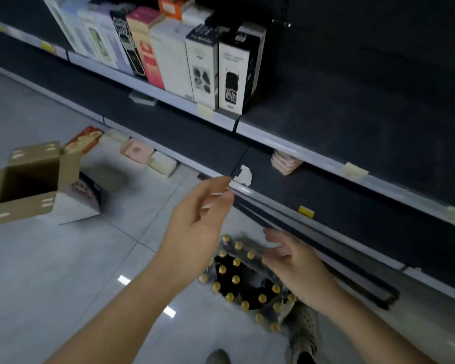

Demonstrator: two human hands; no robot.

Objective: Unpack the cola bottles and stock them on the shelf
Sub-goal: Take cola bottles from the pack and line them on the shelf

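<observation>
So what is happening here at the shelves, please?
A person stands over a pack of cola bottles on the floor, beside a dark, mostly bare shelf. Both hands are open and hold nothing: the left hand is raised above the pack, the right hand is over its gold caps. The bottles appear to be in their wrap, none on the shelf yet. An open carton stands on the floor to the left.

Glossy floor tiles (63, 258), matt cardboard box (32, 179), dark matt shelf (352, 211)
</observation>
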